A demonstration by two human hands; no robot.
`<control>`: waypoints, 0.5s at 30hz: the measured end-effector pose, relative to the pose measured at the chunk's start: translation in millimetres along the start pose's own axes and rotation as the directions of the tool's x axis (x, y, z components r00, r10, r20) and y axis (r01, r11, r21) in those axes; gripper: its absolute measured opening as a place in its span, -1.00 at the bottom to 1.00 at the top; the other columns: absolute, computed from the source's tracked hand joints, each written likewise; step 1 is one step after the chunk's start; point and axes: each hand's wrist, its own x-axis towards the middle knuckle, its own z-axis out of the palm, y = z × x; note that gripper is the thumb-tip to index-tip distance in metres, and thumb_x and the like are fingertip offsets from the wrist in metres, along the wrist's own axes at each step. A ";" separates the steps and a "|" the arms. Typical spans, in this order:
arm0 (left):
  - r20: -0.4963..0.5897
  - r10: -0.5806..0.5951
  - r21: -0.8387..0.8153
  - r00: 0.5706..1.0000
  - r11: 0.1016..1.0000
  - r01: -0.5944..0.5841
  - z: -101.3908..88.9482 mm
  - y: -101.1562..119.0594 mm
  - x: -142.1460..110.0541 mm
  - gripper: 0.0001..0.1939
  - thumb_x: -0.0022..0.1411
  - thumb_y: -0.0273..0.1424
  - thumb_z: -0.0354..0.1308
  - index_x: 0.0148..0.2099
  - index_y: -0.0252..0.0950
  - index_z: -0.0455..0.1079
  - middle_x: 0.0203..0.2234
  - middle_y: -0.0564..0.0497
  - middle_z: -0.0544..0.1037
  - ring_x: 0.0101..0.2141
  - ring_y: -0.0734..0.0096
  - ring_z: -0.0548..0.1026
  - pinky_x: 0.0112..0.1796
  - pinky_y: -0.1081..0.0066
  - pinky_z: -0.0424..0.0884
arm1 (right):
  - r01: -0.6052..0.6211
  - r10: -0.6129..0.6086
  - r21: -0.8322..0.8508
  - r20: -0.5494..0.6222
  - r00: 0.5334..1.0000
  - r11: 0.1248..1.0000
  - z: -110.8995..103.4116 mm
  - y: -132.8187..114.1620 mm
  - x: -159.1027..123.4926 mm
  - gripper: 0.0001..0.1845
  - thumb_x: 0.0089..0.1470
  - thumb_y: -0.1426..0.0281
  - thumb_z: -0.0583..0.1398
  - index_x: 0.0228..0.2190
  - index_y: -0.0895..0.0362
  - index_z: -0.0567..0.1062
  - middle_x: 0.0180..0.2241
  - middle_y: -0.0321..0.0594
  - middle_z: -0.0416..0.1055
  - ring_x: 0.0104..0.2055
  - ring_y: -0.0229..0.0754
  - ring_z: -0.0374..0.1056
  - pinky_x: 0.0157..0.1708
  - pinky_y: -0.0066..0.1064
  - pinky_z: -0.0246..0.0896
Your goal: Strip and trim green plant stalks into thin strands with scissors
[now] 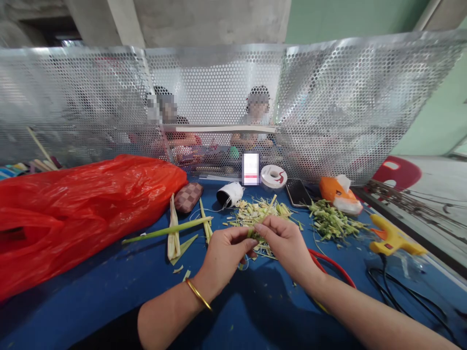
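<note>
Pinching a small green piece (251, 233) between close-set fingertips, the left hand (226, 253) and right hand (287, 244) hold it over the blue table (109, 287), apparently from two sides for steadiness; cut scraps (251, 211) and white thread (235, 192) lie just beyond, probably for easy reach.

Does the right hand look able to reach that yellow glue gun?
Probably yes: the yellow glue gun lies off to the right with nothing seen on top, though the right hand is busy at a small green piece.
</note>
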 end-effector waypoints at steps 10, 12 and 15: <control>-0.118 -0.038 -0.034 0.992 0.999 0.034 -11.1 10.9 4.9 -0.79 0.02 -0.37 0.23 -0.26 -0.33 0.55 -0.59 0.05 0.48 -0.58 0.54 0.37 -0.62 0.55 0.15 | -0.095 0.065 0.087 0.296 0.953 0.992 -16.2 -23.3 -3.0 -0.84 0.13 0.27 0.12 -0.40 0.10 0.31 -0.55 -0.31 0.44 -0.62 -0.33 0.29 -0.59 -0.47 0.17; -0.108 -0.043 -0.066 0.993 0.997 0.036 -13.8 12.4 5.9 -0.82 0.01 -0.38 0.23 -0.31 -0.33 0.54 -0.59 0.05 0.47 -0.58 0.55 0.36 -0.62 0.55 0.15 | -0.022 -0.016 0.102 0.363 0.932 0.995 -25.1 -32.8 -3.2 -0.89 0.11 0.34 0.14 -0.33 0.12 0.40 -0.43 -0.24 0.49 -0.46 -0.27 0.40 -0.43 -0.41 0.30; -0.073 -0.042 -0.082 0.996 0.996 0.036 -14.9 14.6 5.3 -0.85 0.01 -0.40 0.22 -0.35 -0.34 0.54 -0.59 0.05 0.47 -0.60 0.57 0.34 -0.62 0.55 0.14 | -0.020 -0.079 0.197 0.481 0.873 0.980 -36.0 -41.7 -1.0 -0.77 0.14 0.38 0.10 -0.19 0.12 0.48 -0.30 -0.16 0.53 -0.26 -0.18 0.47 -0.23 -0.30 0.36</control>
